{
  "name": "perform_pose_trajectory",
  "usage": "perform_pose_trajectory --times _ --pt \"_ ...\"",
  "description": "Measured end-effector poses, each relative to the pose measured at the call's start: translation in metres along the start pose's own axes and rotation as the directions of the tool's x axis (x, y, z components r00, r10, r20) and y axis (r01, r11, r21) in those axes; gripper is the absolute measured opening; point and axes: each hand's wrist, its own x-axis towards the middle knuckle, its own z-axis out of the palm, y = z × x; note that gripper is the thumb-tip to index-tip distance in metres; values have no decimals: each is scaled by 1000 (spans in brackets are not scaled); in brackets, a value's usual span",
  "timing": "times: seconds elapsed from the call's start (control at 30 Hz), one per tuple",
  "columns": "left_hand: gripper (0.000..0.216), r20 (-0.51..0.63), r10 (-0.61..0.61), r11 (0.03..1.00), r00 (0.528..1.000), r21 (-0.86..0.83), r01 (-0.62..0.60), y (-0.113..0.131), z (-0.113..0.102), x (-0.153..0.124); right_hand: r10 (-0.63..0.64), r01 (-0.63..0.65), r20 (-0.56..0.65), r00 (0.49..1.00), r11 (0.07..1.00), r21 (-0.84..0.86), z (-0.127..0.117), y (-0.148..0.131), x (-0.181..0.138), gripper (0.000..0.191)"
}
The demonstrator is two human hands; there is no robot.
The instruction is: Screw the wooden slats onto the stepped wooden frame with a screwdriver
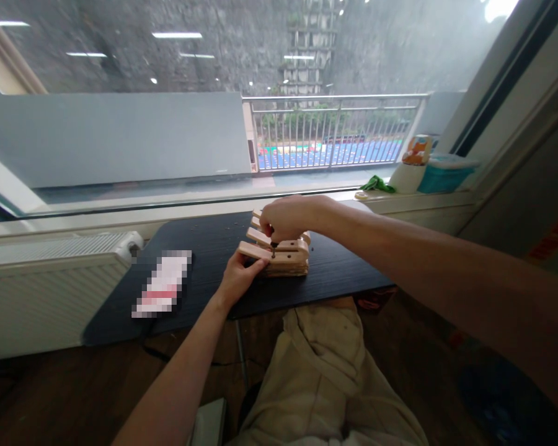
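Note:
A pale wooden assembly (pixel 286 255) of stacked slotted pieces sits on a small black table (pixel 204 272) by the window. My left hand (pixel 239 275) grips its near left corner, thumb on top. My right hand (pixel 286 218) is closed over the top of it, pinching a small dark screw or bit (pixel 274 249) that points down into the upper piece. What exactly the fingers hold is too small to name.
A blurred red and white flat object (pixel 162 283) lies on the table's left side. A white radiator (pixel 51 285) stands at left. On the windowsill at right are a teal box (pixel 444 173), a white container (pixel 411 167) and a green cloth (pixel 376 184). My lap is below.

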Motion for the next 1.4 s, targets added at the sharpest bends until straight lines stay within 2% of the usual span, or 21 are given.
perform_pose_trajectory --times 0.13,0.3,0.43,0.57,0.7,0.9,1.03,1.23,1.4 --pt "46 -12 -19 1000 1000 14 19 0 0 0 -6 7 -49 999 999 31 10 1 9 32" --pt "48 -4 -13 1000 1000 4 13 -2 0 1 92 -85 -129 987 995 57 27 5 20 38" --pt "46 -7 3 1000 1000 -9 -3 -1 0 1 138 -135 -96 986 990 41 19 3 16 36" --pt "43 -16 14 1000 1000 -6 -14 -2 -1 1 64 -63 -42 997 998 26 5 -3 10 31" --pt "41 -12 10 1000 1000 0 -10 -3 -2 1 3 0 -66 998 999 41 7 -4 11 28" --pt "42 -1 -11 1000 1000 -3 11 -1 -1 1 79 -69 -139 987 994 79 28 6 20 31" --pt "41 -11 8 1000 1000 -8 -9 -3 -2 1 129 -120 -160 979 990 69 27 5 18 35" --pt "43 -13 23 1000 1000 -1 -23 -9 -3 3 33 -28 -125 992 999 43 8 -3 9 26" --pt "42 -33 -16 1000 999 17 16 -7 -3 2 0 9 -142 990 998 61 16 0 15 27"
